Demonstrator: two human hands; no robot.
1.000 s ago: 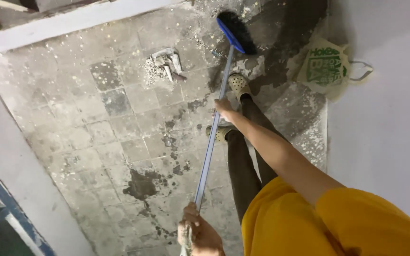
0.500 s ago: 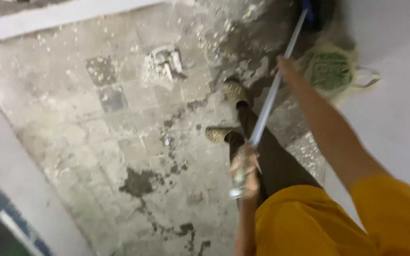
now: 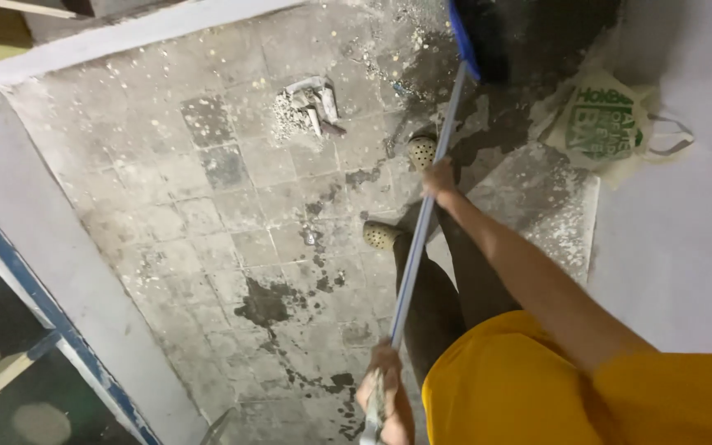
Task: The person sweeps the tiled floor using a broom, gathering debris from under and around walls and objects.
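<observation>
From where I watch, the left hand closes its fingers round the lower end of a long broom handle; further up, the right hand grips it mid-shaft. Beyond, the blue broom head rests on the stained tiled floor, near a rubble heap and a printed cloth bag.

Count: one blue-headed broom; two hands on its pole, left and right; two perforated clogs; one printed tote bag; one rubble pile.
</observation>
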